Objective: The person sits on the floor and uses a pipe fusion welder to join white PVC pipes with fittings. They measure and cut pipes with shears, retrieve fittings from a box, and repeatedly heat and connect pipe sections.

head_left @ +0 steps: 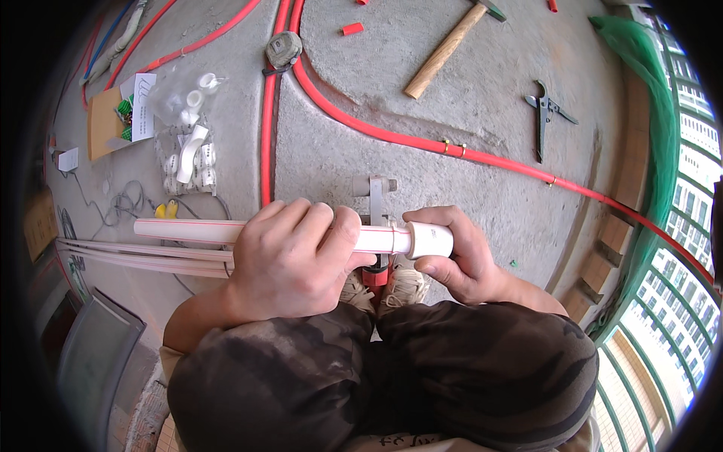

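Observation:
My left hand (290, 260) is wrapped around a white plastic pipe (188, 230) that lies level across my knees, with its free end sticking out to the left. My right hand (459, 260) grips a short white coupling fitting (431, 239) seated on the pipe's right end. Just behind the pipe, between my two hands, stands a grey pipe-welding tool (375, 197) with a red base by my shoes. I am crouched, with camouflage trousers filling the lower frame.
Red conduit pipes (482, 157) run across the concrete floor. A wooden-handled hammer (444, 51) and dark pipe cutters (544, 113) lie at the back right. Bags of white fittings (188, 147) sit at the left, above spare white pipes (143, 255). Green netting (659, 135) lines the right edge.

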The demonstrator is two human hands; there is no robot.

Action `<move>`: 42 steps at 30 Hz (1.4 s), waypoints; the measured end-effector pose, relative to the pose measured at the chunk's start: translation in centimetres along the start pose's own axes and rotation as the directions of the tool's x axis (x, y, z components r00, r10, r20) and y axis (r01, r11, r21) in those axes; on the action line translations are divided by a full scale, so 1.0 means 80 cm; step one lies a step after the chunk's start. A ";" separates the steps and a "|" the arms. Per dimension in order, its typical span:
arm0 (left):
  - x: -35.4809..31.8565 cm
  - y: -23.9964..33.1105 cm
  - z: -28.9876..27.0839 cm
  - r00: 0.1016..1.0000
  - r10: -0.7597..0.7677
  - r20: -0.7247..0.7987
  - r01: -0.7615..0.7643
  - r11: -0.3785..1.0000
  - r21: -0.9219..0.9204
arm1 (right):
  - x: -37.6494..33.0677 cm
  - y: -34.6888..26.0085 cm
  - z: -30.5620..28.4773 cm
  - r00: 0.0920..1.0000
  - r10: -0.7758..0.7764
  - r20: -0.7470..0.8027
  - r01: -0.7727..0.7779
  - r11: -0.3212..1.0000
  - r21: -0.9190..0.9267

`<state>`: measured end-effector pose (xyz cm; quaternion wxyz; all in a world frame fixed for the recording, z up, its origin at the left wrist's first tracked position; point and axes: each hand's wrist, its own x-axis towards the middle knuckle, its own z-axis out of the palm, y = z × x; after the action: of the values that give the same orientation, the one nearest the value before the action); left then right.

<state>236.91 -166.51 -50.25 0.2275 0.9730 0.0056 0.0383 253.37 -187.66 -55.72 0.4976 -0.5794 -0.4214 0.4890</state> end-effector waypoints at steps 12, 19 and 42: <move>-0.002 -0.003 0.000 0.992 0.090 -0.086 -0.090 0.996 0.002 | 0.003 0.001 0.016 0.990 -0.138 -0.008 0.135 0.977 -0.167; -0.006 -0.006 0.004 0.981 0.135 -0.138 -0.132 0.991 0.029 | 0.006 0.003 0.023 0.985 -0.171 0.001 0.170 0.978 -0.118; -0.002 0.004 0.013 0.960 0.188 -0.206 -0.153 0.973 0.176 | 0.003 0.026 0.029 0.965 -0.262 -0.030 0.257 0.960 -0.109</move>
<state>236.81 -167.29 -51.04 0.1434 0.9744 -0.0501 0.1655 251.11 -187.34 -57.85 0.5357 -0.5551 -0.5074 0.3840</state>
